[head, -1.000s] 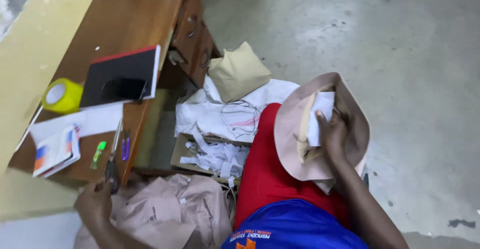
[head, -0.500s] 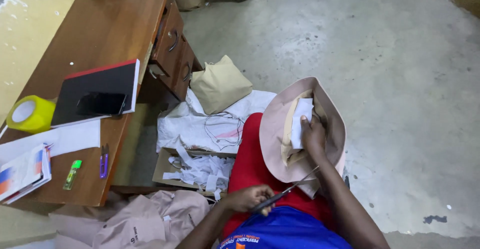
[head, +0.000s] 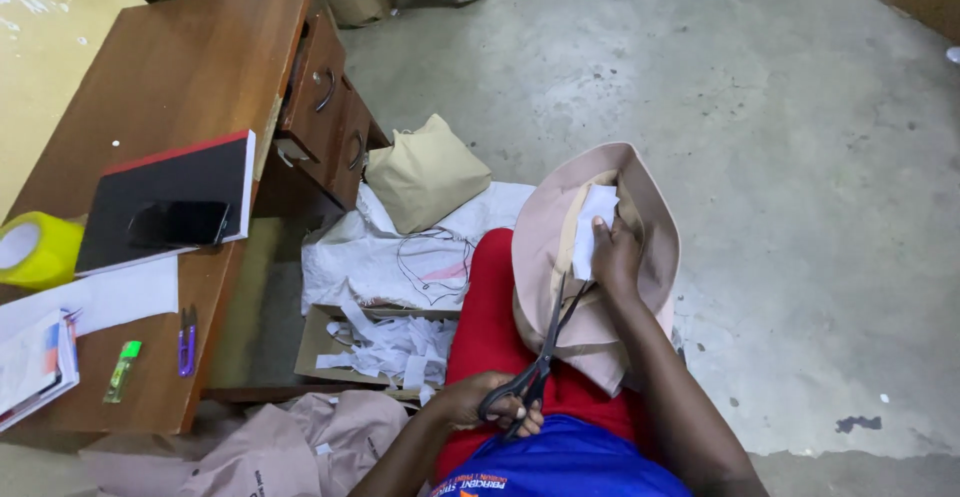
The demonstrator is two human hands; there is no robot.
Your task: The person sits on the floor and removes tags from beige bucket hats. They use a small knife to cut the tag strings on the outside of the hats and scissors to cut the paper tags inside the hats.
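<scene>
A beige bucket hat [head: 640, 217] lies upturned on my red-clad knee. My right hand [head: 613, 257] rests inside it, fingers pressing a white label [head: 592, 225] against the lining. My left hand [head: 488, 405] grips the black handles of a pair of scissors [head: 545, 347]. Their blades point up toward the label, and the tips sit just below my right hand.
A wooden desk [head: 180, 67] with drawers stands at the left, carrying a black notebook [head: 160, 202] with a phone on it, yellow tape [head: 35, 249], papers, a purple thread snip [head: 186, 340] and a green marker. A cardboard tray of white paper scraps [head: 385, 345], a white sack and beige fabric pieces lie on the concrete floor.
My left hand left the desk edge, came in front of my lap with the scissors and now aims them up at the label. My right hand stayed on the label inside the hat.
</scene>
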